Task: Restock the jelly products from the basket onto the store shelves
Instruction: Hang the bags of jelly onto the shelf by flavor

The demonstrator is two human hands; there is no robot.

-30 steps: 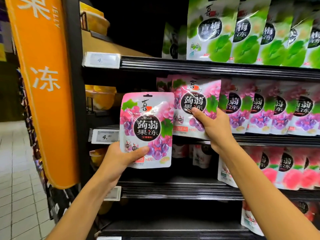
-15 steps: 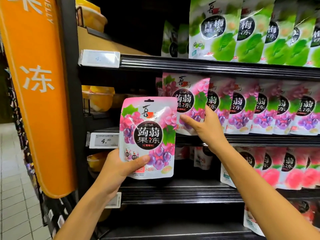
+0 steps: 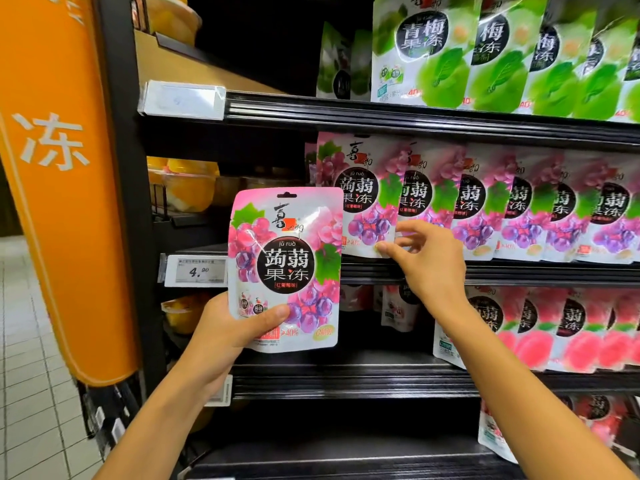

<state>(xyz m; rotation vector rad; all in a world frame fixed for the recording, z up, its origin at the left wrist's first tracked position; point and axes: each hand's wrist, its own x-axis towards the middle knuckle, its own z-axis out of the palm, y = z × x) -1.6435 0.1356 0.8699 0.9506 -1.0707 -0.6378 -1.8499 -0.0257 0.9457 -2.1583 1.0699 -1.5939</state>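
The grape jelly pouch (image 3: pixel 360 195) that the right hand (image 3: pixel 426 261) was carrying in front of the middle shelf (image 3: pixel 519 271) a second ago is now standing upright at the left end of the grape row (image 3: pixel 540 209), overlapping its neighbour. The right hand is easing off it: the fingers are spreading loosely and only the thumb tip is touching the pouch's lower right corner, so the grip appears to be releasing. This is indicating that one unit is placed and needing, at most, a final squaring. The left hand (image 3: pixel 225 336) is gripping a second grape pouch (image 3: pixel 285 268) by its lower left corner, thumb across the front and fingers behind, holding it upright in front of the shelving, below and left of the row; it is sitting a little lower against the shelves than it was. This unit is judged to be next for the same row. The basket is not showing in view. The black shelving is carrying green pouches (image 3: pixel 443 53) on the shelf above and peach-pink pouches (image 3: pixel 554 327) on the shelf below, with a price tag (image 3: pixel 201 270) reading 4.90 clipping onto the middle rail. Yellow fruit cups (image 3: pixel 187 185) are sitting in the bay to the left, an orange aisle sign (image 3: pixel 62 168) is hanging beside the upright, and pale floor tiles (image 3: pixel 24 341) are running along the aisle at the far left
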